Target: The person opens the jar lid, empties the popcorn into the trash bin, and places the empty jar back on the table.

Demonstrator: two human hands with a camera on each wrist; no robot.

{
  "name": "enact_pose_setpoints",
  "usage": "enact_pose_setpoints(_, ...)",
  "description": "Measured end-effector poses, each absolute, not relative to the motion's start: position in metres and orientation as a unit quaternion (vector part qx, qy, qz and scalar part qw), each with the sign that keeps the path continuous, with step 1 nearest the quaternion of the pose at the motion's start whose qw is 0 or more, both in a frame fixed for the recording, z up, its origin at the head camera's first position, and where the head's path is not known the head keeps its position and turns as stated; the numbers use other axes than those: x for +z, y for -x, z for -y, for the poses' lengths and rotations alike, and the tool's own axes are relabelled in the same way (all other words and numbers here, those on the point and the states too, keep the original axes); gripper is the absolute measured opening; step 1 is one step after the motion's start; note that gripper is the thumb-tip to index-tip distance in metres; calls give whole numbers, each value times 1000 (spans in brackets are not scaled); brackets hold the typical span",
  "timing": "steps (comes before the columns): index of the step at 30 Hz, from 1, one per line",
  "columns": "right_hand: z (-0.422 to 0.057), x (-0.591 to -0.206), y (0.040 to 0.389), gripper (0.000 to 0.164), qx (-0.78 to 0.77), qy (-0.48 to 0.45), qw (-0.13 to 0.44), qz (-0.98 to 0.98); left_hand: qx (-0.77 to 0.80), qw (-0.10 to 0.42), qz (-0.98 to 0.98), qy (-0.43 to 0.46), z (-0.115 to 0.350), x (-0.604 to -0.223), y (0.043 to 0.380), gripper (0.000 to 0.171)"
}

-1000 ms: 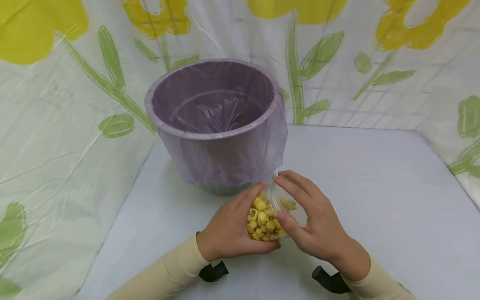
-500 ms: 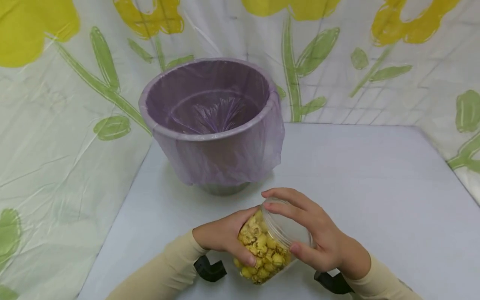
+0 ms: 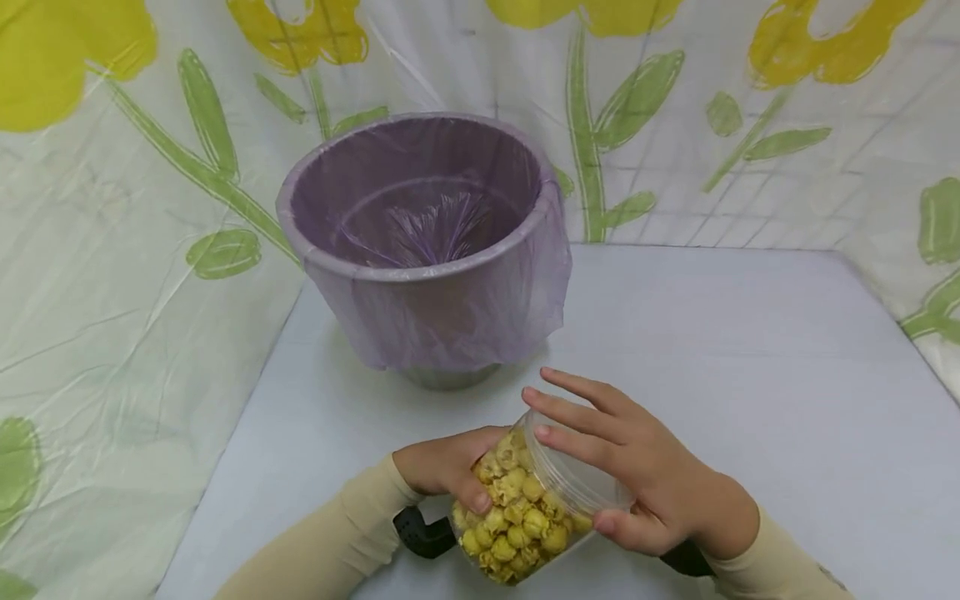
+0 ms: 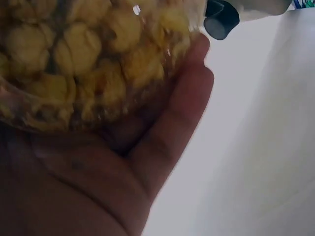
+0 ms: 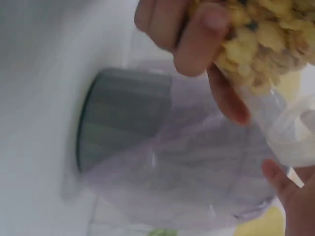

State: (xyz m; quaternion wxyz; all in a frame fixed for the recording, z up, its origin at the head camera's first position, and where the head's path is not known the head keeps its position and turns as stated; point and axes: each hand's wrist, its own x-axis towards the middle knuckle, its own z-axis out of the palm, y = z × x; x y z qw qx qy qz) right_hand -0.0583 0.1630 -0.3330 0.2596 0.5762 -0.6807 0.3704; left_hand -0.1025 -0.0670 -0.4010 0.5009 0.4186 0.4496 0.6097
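A clear jar (image 3: 513,529) full of yellow popcorn is tilted low over the table, its lidded end toward the upper right. My left hand (image 3: 450,467) grips it around the side, thumb across the near face; the left wrist view has the palm and fingers (image 4: 172,128) beneath the popcorn-filled wall. Over the clear lid (image 3: 581,471) my right hand (image 3: 645,462) spreads its fingers fairly straight, with the thumb at the lid's near edge. Whether every fingertip touches the lid is unclear. The right wrist view catches the left fingers (image 5: 197,44) wrapped on the jar.
Behind the hands stands a bin (image 3: 450,379) lined with a purple plastic bag (image 3: 442,325) folded over its rim. The white table (image 3: 712,350) runs to a flower-printed curtain (image 3: 750,192) at the back and left. A black wrist mount (image 3: 423,533) sits by the left wrist.
The jar came down toward me and tilted so more of its side shows. My left hand lowered with it. The right fingers went from curving on the lid to spreading out.
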Motion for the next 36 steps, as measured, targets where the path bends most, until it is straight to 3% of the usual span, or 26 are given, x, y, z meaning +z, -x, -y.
enact_pose_setpoints(7, -167, -325, 52, 56, 421, -523, 243, 700, 607, 431, -542, -390, 69, -387, 104, 90)
enact_pose_setpoints(12, -167, -318, 40, 45, 430, -327, 188, 821, 560, 299, -689, -350, 63, -380, 98, 92)
enact_pose_setpoints(14, -166, -316, 37, 46, 388, -226, 135, 883, 517, 221, -751, -347, 58, -380, 94, 97)
enact_pose_setpoints(17, -164, -316, 37, 53, 327, -127, 47, 935, 400, 49, -831, -383, 51, -386, 88, 103)
enact_pose_setpoints(20, -161, -321, 41, 57, 305, -100, -3, 947, 260, -145, -868, -398, 45, -394, 85, 108)
enact_pose_setpoints(22, -159, -325, 44, 58, 303, -99, -5, 948, 210, -227, -864, -398, 41, -398, 85, 106)
enact_pose_setpoints(27, -156, -337, 47, 50, 301, -115, 49, 946, 200, -271, -856, -391, 36, -403, 85, 102)
enact_pose_setpoints(32, -156, -343, 50, 39, 304, -169, 122, 929, 218, -266, -855, -389, 37, -403, 85, 101)
enact_pose_setpoints(36, -159, -344, 54, 39, 316, -235, 176, 902, 256, -243, -847, -397, 40, -401, 84, 104)
